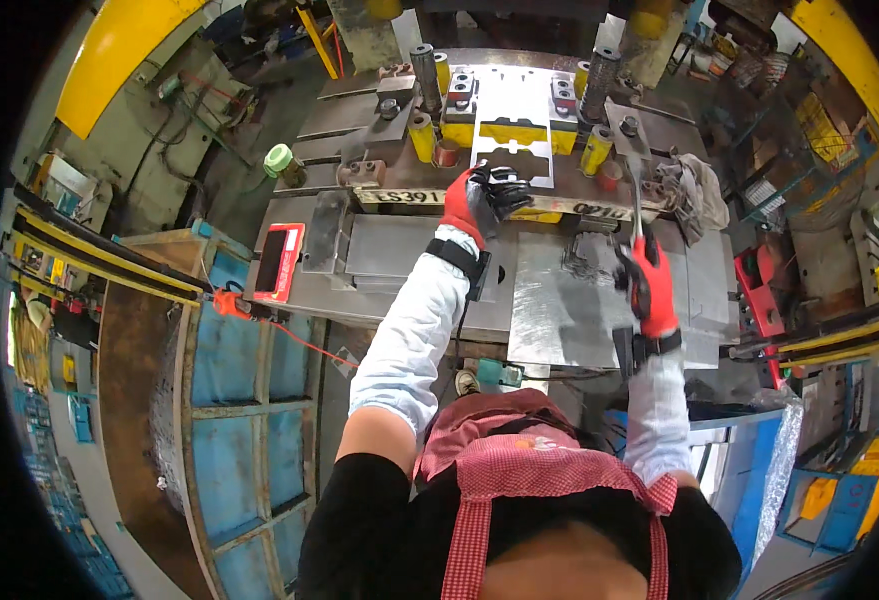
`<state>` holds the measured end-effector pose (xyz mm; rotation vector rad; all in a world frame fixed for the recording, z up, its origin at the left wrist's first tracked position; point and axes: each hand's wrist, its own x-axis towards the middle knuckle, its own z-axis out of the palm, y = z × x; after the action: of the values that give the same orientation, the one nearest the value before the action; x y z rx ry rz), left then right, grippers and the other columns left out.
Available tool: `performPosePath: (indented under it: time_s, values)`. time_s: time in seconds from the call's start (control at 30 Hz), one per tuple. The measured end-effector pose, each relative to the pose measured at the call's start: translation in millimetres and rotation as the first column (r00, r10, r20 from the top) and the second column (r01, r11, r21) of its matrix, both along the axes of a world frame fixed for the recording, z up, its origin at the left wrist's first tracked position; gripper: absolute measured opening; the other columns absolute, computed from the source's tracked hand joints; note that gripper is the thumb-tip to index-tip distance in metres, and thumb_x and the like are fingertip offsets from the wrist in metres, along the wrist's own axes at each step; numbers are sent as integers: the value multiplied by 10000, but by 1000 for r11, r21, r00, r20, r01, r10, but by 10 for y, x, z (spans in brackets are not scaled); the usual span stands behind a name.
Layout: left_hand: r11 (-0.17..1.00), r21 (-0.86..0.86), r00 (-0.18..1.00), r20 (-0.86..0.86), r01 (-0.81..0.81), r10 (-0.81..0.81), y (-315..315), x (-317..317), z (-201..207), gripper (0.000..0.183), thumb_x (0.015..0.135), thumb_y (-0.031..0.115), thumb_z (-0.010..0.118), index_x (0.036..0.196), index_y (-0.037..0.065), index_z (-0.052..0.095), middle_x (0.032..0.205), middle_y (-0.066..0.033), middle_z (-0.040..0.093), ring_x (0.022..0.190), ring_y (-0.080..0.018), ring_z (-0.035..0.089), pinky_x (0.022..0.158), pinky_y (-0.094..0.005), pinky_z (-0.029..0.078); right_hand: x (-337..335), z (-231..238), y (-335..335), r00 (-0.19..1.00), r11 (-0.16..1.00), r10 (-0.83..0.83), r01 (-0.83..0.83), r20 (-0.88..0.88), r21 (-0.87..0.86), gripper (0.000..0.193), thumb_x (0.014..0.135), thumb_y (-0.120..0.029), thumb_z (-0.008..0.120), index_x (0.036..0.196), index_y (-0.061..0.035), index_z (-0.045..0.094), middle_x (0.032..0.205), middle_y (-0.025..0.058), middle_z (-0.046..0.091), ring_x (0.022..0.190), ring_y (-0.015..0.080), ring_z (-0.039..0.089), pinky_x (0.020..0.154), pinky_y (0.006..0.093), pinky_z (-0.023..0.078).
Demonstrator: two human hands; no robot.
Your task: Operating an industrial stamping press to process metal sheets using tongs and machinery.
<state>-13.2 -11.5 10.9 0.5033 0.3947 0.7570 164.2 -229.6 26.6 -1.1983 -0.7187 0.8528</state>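
Observation:
My left hand (481, 203), in a red glove with black fingers, is at the near left corner of a shiny metal sheet (544, 150). Its fingers are curled at that corner, and their grip is partly hidden. The sheet has cut-outs at its near end and lies across the press die (569, 115). To the right, my right hand (649, 285), gloved the same way, is closed around a long slim metal tool (637, 205) pointing away from me. Below that hand, a flat bright metal sheet (559, 310) lies on the near side of the press bed.
Guide posts (600, 85) and yellow blocks (596, 150) stand around the die. A grey rag (697, 195) lies at the right. Stacked plates (389, 250) and a red card with a dark phone-like object (279, 262) lie left. A blue-panelled crate (224, 400) stands lower left.

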Motion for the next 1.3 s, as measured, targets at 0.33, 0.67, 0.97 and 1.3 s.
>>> performPosePath:
  time_s: [0.33, 0.67, 0.97, 1.3]
  values:
    - [998, -16, 998, -14, 57, -57, 80, 40, 26, 341, 916, 251, 326, 1028, -23, 495, 903, -198, 612, 798, -324, 619, 723, -434, 519, 326, -1518, -1152, 935, 972, -79, -6, -347, -236, 143, 826, -185, 542, 896, -78, 477, 636, 36, 495, 460, 136, 467, 399, 262, 377]
    - [999, 42, 992, -129, -13, 19, 59, 94, 49, 301, 914, 236, 350, 1056, 6, 483, 966, -199, 597, 839, -333, 609, 757, -458, 510, 412, -1616, -1205, 847, 994, -7, -50, -532, -93, 213, 806, -151, 563, 944, -112, 405, 617, 46, 470, 443, 151, 448, 365, 273, 353]
    - [999, 1, 996, -84, -39, 39, 93, 79, 17, 262, 922, 232, 332, 1051, 45, 462, 960, -198, 588, 837, -360, 595, 783, -484, 488, 326, -1481, -1176, 895, 997, 5, -40, -446, -69, 168, 841, -207, 518, 779, -116, 391, 603, 13, 418, 450, 118, 373, 408, 264, 309]
    - [992, 86, 990, -103, -92, 101, 90, 137, -58, 325, 903, 233, 306, 979, -22, 493, 895, -205, 598, 782, -333, 612, 733, -432, 511, 403, -1679, -1166, 864, 995, 25, -69, -503, -69, 156, 859, -244, 492, 800, -149, 384, 571, 20, 405, 423, 124, 383, 375, 265, 291]
